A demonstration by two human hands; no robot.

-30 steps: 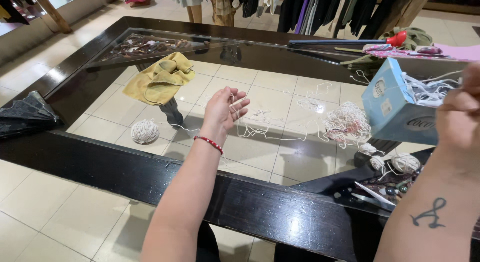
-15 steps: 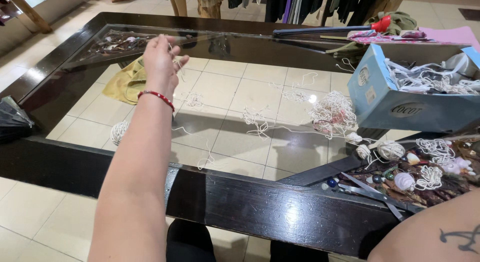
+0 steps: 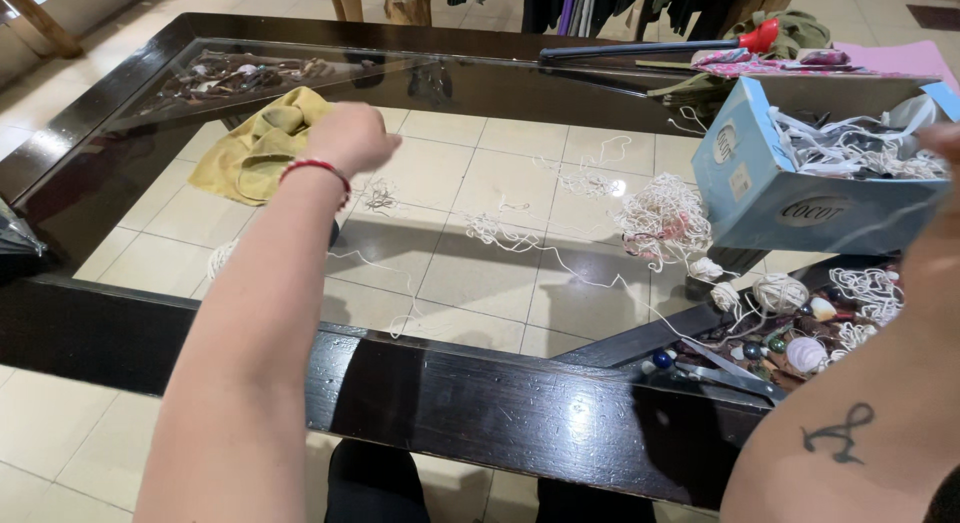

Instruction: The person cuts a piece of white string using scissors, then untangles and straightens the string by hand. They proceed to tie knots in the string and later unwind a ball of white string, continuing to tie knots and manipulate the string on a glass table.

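Lowered, left hand (image 3: 350,138), fingers curled together, nears yellow cloth (image 3: 255,148); blue box (image 3: 800,188) holds string (image 3: 860,148).

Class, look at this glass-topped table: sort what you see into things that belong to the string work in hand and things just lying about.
In use:
left hand, fist closed
white string trailing across the glass
netted string bundle
small string balls
blue box of string

Lying about:
yellow cloth
red-tipped stick
pink sheet
scissors
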